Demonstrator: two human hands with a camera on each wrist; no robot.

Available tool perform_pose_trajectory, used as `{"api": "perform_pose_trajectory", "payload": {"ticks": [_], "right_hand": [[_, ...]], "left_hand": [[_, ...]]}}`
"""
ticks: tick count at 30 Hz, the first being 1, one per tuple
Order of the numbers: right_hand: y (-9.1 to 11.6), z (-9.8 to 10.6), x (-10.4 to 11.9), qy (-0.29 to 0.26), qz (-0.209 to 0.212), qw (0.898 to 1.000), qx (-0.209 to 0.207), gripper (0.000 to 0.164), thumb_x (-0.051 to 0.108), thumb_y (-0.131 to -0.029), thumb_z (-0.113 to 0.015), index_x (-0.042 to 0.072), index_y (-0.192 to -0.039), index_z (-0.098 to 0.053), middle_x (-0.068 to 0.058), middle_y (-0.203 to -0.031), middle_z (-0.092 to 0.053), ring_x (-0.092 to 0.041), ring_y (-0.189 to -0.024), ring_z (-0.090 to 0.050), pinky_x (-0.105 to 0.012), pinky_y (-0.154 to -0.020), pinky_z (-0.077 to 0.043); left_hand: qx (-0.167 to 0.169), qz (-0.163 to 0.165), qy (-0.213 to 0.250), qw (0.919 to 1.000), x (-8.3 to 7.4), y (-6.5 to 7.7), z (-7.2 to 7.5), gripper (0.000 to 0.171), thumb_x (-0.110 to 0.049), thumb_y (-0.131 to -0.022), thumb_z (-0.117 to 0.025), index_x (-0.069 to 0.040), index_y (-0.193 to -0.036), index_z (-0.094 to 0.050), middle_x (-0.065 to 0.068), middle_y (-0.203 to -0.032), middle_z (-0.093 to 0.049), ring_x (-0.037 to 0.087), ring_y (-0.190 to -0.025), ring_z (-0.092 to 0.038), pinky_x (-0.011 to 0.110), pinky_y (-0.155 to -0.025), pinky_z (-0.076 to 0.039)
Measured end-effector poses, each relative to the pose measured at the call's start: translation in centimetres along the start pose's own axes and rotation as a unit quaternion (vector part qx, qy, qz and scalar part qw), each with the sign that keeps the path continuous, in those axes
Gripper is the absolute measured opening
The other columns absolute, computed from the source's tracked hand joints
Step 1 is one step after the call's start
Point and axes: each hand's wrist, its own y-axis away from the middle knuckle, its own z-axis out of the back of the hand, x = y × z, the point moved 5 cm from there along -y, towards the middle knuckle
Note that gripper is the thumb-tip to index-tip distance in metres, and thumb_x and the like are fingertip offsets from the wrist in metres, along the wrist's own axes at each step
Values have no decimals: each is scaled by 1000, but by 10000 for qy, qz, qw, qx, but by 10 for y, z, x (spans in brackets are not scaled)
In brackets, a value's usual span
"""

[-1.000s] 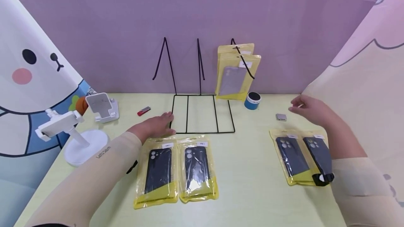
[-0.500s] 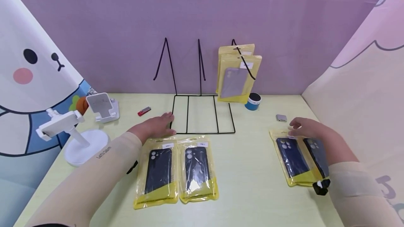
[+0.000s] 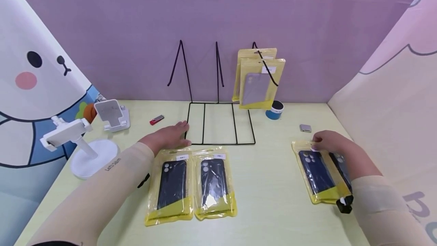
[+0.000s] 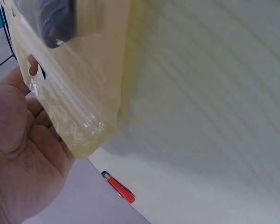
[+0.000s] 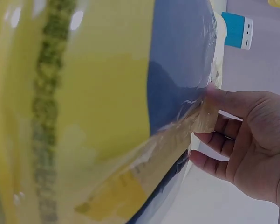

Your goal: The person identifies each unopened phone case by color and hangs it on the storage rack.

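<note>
My left hand [image 3: 168, 137] rests on the table, its fingers extended at the left side of a black wire rack [image 3: 220, 144]. Just in front of it lie two clear-and-yellow bags, a left phone case pack [image 3: 172, 185] and a right phone case pack [image 3: 213, 185]. At the right, my right hand [image 3: 332, 141] pinches the top edge of a phone case pack [image 3: 315, 170] holding a dark blue case; the right wrist view shows thumb [image 5: 233, 100] and fingers on either side of its edge. Under that hand, another phone case pack [image 3: 341, 166] is partly hidden.
Several phone case packs [image 3: 256, 88] hang on the rack's right hook. Behind it stands a blue speaker [image 3: 274, 110]. A silver metal piece [image 3: 305, 128], a red USB stick [image 3: 157, 120], a white phone stand [image 3: 112, 115] and a round-based phone holder [image 3: 93, 158] are on the table.
My right hand has come down and toward me from beside the silver piece onto the top of the right-hand packs, and now grips one. My left hand has stayed put.
</note>
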Motion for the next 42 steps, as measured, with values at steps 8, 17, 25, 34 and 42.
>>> {"api": "perform_pose_trajectory", "payload": {"ticks": [8,17,25,34,42], "right_hand": [[4,15,13,-195,341,9979,-517,15,22,-98,-59,8,-94,-62,-2,-79,-57,-18,-70,-49,-31,-60,-40],[15,43,49,-543,757,9899,-1066,22,29,-99,-60,9,-104,-66,-5,-91,-64,-19,-79,-53,-34,-71,-46],[27,56,82,-954,910,9843,-1170,25,36,-98,-60,12,-106,-65,-6,-94,-65,-23,-88,-57,-32,-77,-51],[44,63,128,-1504,1236,9742,-1144,23,38,-98,-60,16,-104,-64,-4,-94,-66,-19,-87,-59,-29,-76,-53],[55,67,165,-1922,1805,9515,-1585,11,26,-96,-65,15,-98,-67,-4,-86,-61,-18,-78,-55,-27,-69,-49]], "left_hand": [[56,31,-28,10000,-1,-1,1,84,-49,-99,-53,-9,-158,-10,13,-165,-2,32,-152,-5,50,-122,-15],[94,38,-45,9999,-1,0,2,84,-49,-99,-51,-8,-158,-9,14,-165,-1,32,-152,-5,50,-123,-15],[98,35,-31,9999,-1,0,1,83,-48,-99,-52,-7,-158,-9,14,-165,-1,32,-152,-4,51,-122,-14],[113,40,0,9999,1,-3,-2,84,-50,-99,-52,-10,-159,-9,12,-166,-1,30,-153,-4,49,-123,-14],[103,33,-7,9999,1,-3,-1,84,-50,-99,-52,-10,-159,-9,12,-165,-1,31,-153,-4,50,-123,-14]]}}
